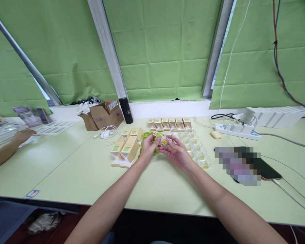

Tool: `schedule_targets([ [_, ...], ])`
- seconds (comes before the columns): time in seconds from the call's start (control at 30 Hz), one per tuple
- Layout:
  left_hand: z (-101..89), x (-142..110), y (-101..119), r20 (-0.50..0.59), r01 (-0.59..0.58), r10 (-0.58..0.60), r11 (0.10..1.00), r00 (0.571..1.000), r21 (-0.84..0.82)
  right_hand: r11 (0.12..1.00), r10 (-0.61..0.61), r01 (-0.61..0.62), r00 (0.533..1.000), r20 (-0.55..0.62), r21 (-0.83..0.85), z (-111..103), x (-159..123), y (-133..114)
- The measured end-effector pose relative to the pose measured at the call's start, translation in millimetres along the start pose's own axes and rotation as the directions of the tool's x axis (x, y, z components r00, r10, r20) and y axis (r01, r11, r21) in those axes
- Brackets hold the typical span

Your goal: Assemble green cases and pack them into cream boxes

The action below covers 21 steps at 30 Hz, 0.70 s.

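Close together over the table, my left hand (147, 149) and my right hand (178, 152) both have their fingers closed on a small clear plastic case (164, 141). It has a green part at its left end and a yellow round mark. Partly hidden behind my left hand are several green plastic pieces (145, 136). Clear plastic shells (198, 149) with yellow marks lie in rows right of my right hand. To the left stand tan cartons (128, 149) with green windows, their flaps unfolded. A row of smaller-looking tan boxes (168, 124) stands behind the hands.
An open cardboard box (105, 115) and a black bottle (126, 110) stand at the back left. On the right are a power strip (236, 131) with cables, a phone (265, 167) and a blurred-out item. Another person's hand (24, 136) rests at far left.
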State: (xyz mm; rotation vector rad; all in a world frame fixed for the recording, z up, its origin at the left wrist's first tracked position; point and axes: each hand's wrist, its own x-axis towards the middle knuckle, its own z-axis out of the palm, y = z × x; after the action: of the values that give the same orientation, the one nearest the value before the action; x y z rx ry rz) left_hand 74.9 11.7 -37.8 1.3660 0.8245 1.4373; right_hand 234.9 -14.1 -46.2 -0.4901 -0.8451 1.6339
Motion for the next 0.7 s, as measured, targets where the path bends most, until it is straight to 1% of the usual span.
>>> schedule_targets([
  [0.07,0.1,0,0,0.013,-0.005,0.005,1.000,1.000,-0.005,0.998,-0.017,0.015,0.999,-0.029,-0.065,-4,3,4],
  [0.17,-0.2,0,0,0.022,0.002,-0.001,1.000,1.000,-0.030,0.976,-0.091,0.071,0.992,-0.089,-0.206,-12,11,11],
  [0.33,-2.6,0,2,0.052,-0.003,0.004,0.999,0.999,-0.035,0.903,-0.238,0.201,0.970,-0.052,-0.380,-18,17,9],
  [0.47,-4.0,-1,4,0.072,-0.021,0.019,0.999,0.997,0.028,0.858,-0.250,0.215,0.968,-0.012,-0.466,-16,16,2],
  [0.7,-3.4,-2,5,0.091,-0.040,0.032,0.995,0.995,0.093,0.820,-0.259,0.238,0.965,0.033,-0.520,-14,12,-1],
])
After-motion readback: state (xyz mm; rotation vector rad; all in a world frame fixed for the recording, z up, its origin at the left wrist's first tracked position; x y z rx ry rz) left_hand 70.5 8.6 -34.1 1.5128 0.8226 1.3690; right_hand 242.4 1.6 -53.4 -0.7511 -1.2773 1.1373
